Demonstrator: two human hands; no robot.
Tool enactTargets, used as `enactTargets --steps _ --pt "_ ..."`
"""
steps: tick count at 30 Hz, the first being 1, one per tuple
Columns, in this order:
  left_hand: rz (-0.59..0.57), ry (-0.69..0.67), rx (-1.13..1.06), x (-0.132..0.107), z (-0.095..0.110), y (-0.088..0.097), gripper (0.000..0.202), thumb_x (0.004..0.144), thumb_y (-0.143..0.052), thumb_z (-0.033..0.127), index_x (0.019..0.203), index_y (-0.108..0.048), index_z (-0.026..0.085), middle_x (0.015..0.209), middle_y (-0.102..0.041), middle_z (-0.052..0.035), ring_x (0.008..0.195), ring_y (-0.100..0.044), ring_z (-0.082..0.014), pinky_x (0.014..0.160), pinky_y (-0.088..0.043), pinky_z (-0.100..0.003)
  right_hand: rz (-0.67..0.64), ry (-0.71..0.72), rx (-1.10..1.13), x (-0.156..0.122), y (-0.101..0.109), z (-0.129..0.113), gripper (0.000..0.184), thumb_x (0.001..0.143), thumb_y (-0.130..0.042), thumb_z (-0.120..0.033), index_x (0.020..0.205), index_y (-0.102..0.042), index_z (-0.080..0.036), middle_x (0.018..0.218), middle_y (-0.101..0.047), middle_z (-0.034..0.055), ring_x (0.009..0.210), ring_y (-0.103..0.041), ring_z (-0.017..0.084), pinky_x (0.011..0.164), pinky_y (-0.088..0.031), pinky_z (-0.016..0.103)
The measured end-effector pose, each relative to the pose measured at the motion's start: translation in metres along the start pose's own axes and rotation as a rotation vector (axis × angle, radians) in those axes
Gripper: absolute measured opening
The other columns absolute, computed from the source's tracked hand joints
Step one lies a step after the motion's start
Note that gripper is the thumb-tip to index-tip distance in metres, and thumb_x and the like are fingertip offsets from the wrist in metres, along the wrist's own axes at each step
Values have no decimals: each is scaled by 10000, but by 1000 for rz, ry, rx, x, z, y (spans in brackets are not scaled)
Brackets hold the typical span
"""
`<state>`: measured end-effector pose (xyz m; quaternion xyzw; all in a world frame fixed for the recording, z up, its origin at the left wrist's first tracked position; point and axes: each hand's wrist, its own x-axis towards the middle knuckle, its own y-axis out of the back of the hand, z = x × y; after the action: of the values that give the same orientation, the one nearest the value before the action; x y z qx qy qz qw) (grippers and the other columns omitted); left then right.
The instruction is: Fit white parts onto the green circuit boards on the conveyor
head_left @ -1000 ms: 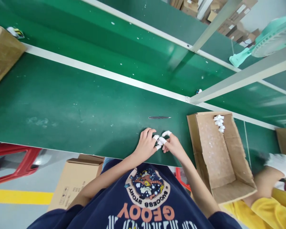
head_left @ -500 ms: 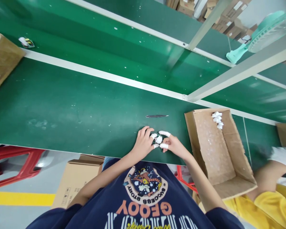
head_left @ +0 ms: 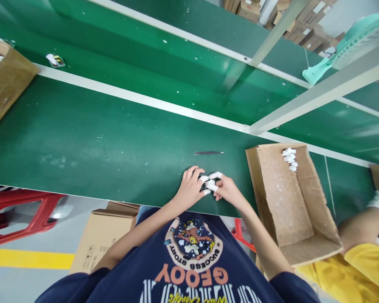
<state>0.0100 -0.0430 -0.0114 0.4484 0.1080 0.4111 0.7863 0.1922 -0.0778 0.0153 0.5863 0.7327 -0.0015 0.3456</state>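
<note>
My left hand (head_left: 191, 185) and my right hand (head_left: 224, 187) meet over the green table near its front edge, with white covers on the thumbs and some fingertips. Between them is a small white piece (head_left: 210, 183), partly hidden by the fingers, so its kind does not show. The left thumb and forefinger close on its left side. On its right side, my right thumb and forefinger pinch it. A pair of dark tweezers (head_left: 208, 153) lies on the table just beyond the hands.
At right stands an open cardboard box (head_left: 284, 193) with several small white pieces (head_left: 289, 159). Another cardboard box (head_left: 15, 80) holds white items at far left. A metal post (head_left: 303, 94) slants over the table. A co-worker's arm (head_left: 363, 223) is at far right.
My right thumb and forefinger have moved left and closed in over the white piece, covering more of it. The left hand stays nearly still. The co-worker's gloved hand has shifted right.
</note>
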Motion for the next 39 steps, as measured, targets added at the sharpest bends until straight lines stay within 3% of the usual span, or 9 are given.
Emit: enactTargets --steps 3,5,10,12,18,22,27,33,39 --pt "31 2 8 0 1 0 309 776 -677 238 1053 -601 123 1274 -489 -139 1268 -341 -336 1008 -370 -495 114 -7 -150 0 -4 -3 256 821 -608 -364 991 -569 -176 485 -571 -68 369 -575 125 458 -452 219" --pt "49 -36 19 -1 1 1 300 795 -660 238 1064 -603 118 1288 -484 -144 1261 -348 -329 1009 -373 -489 138 -5 -132 -2 -4 -2 266 812 -617 -373 981 -576 -172 497 -576 -61 383 -584 128 472 -460 227" --pt "47 -133 78 -4 2 1 111 846 -611 217 935 -654 167 1268 -543 -79 1241 -363 -318 982 -377 -493 -103 -28 378 -6 7 5 511 849 -533 -541 1182 -510 -154 713 -696 30 592 -695 177 545 -537 265" --pt "47 -118 90 -5 2 0 105 850 -604 222 918 -656 160 1285 -533 -84 1249 -356 -327 981 -375 -501 -106 -56 443 -6 10 5 560 823 -566 -564 1186 -509 -142 713 -701 40 599 -699 177 549 -541 259" --pt "47 -42 22 -4 1 -1 241 815 -632 236 1027 -623 122 1301 -477 -149 1263 -342 -330 1024 -361 -509 -24 -89 383 -2 3 4 576 747 -658 -548 1131 -532 -137 615 -678 13 505 -673 171 472 -515 230" --pt "33 -9 8 -3 0 -1 228 789 -664 241 987 -639 130 1259 -493 -136 1245 -342 -336 1020 -358 -506 -30 -79 361 -3 0 4 551 775 -620 -546 1144 -523 -147 625 -682 12 537 -687 176 492 -533 237" --pt "26 8 -7 -2 0 0 174 788 -668 240 936 -653 150 1265 -487 -117 1253 -328 -330 1020 -353 -500 74 -60 219 -3 -5 3 481 770 -650 -501 1082 -538 -152 574 -652 -8 454 -643 161 423 -496 221" --pt "17 32 -26 -2 0 1 189 791 -664 254 964 -665 177 1252 -494 -110 1255 -327 -327 996 -366 -505 -82 13 373 -8 4 9 523 865 -533 -522 1220 -512 -138 681 -684 25 560 -684 168 521 -541 258" --pt "8 51 -32 -1 3 3 261 795 -668 280 1032 -647 171 1269 -489 -114 1268 -328 -325 1011 -362 -510 -2 148 23 -19 1 17 407 891 -522 -386 1233 -578 -172 651 -660 6 510 -639 158 558 -533 283"
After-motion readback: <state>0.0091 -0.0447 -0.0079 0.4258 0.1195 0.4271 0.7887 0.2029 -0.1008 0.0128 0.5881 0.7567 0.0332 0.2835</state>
